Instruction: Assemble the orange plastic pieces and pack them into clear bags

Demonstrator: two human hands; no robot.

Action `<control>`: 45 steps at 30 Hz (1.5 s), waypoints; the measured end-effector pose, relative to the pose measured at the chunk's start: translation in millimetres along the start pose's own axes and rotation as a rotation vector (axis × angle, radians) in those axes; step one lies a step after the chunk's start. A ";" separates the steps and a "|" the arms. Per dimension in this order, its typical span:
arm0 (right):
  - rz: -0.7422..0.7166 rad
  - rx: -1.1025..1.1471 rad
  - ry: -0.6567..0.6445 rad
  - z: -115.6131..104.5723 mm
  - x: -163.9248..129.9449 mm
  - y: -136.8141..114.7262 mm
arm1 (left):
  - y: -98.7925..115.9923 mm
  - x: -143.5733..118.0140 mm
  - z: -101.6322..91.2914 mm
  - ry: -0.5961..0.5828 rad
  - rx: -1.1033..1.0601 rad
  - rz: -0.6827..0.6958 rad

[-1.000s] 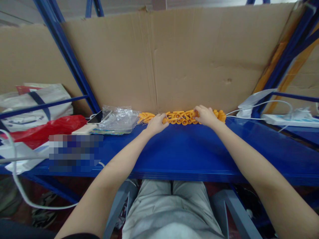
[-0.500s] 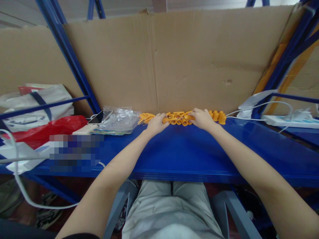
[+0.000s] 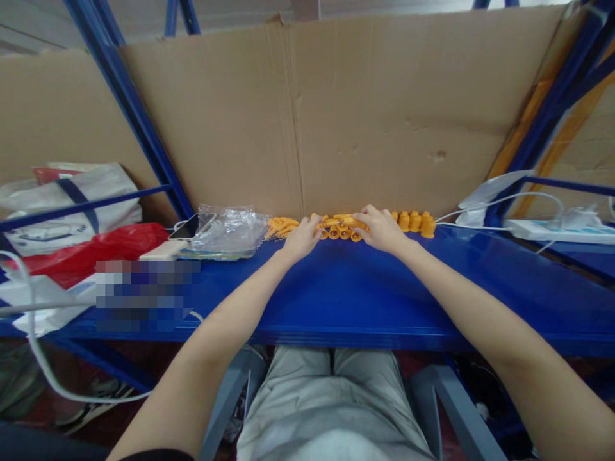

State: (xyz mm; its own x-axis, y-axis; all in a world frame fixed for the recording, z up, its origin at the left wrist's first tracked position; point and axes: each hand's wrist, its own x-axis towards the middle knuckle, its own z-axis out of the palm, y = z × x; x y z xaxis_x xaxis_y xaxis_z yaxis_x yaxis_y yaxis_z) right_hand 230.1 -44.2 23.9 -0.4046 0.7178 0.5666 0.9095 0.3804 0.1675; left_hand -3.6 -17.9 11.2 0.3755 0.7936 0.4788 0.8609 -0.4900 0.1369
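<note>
A heap of small orange plastic parts (image 3: 339, 227) lies at the back of the blue shelf (image 3: 365, 294), against a cardboard sheet (image 3: 384, 115). My left hand (image 3: 302, 238) rests on the heap's left end, fingers curled onto the parts. My right hand (image 3: 382, 229) covers the heap's right side, fingertips pressing on the pieces. A few orange parts stand upright in a row (image 3: 413, 222) just right of my right hand. Another small orange cluster (image 3: 279, 225) lies left of my left hand. Whether either hand pinches a piece is hidden by the fingers.
A clear plastic bag (image 3: 228, 230) and a phone (image 3: 192, 225) lie left of the parts. Red and white bags (image 3: 81, 246) crowd the far left. A white power strip (image 3: 557, 230) with cables sits at right. Blue rack posts (image 3: 129, 109) frame the shelf.
My right hand has slid left along the heap, uncovering the upright orange parts on its right. My left hand stays at the heap's left end.
</note>
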 end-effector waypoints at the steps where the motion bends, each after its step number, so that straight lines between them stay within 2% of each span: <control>1: -0.001 -0.008 -0.013 -0.6 0.0 -0.9 | -0.3 0.2 0.5 -0.007 0.001 0.006; 5: -0.035 -0.048 -0.048 -2.6 -1.0 -4.6 | 1.9 -0.6 1.1 -0.018 -0.002 0.030; 12: -0.055 0.022 -0.019 -0.2 -2.3 -5.1 | 9.7 -3.7 -0.6 0.032 -0.039 0.027; 15: -0.075 0.126 0.018 6.8 -0.5 2.4 | 9.9 -3.7 -1.1 0.031 -0.043 0.008; 20: -0.137 0.468 0.080 19.2 5.8 22.9 | 8.2 -2.5 -2.1 0.016 -0.018 -0.008; 23: -0.051 0.684 0.074 21.6 8.2 30.2 | 7.3 -1.6 -2.4 0.023 -0.004 -0.013; 29: 0.298 1.063 -0.065 16.2 6.7 19.4 | 5.5 -0.5 -2.0 0.063 -0.047 0.007; 35: 0.565 1.196 -0.146 8.7 7.7 0.4 | 5.2 0.0 -1.4 0.090 -0.073 0.000; 37: 0.559 1.194 -0.179 6.4 7.3 2.0 | 5.1 0.1 -1.2 0.093 -0.062 -0.006; 41: 0.412 1.183 -0.276 4.0 4.5 13.3 | 4.2 0.2 -1.1 0.100 -0.065 -0.008; 45: 0.376 1.240 -0.262 3.1 2.1 18.1 | 2.9 0.5 -0.8 0.123 -0.095 0.007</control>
State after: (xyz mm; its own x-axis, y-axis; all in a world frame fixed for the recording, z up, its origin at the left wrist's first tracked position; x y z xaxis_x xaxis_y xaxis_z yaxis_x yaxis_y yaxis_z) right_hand 245.5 -34.0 25.6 -0.2820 0.9337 0.2207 0.3368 0.3117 -0.8885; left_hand -1.2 -19.2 12.5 0.3319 0.7425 0.5818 0.8197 -0.5322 0.2116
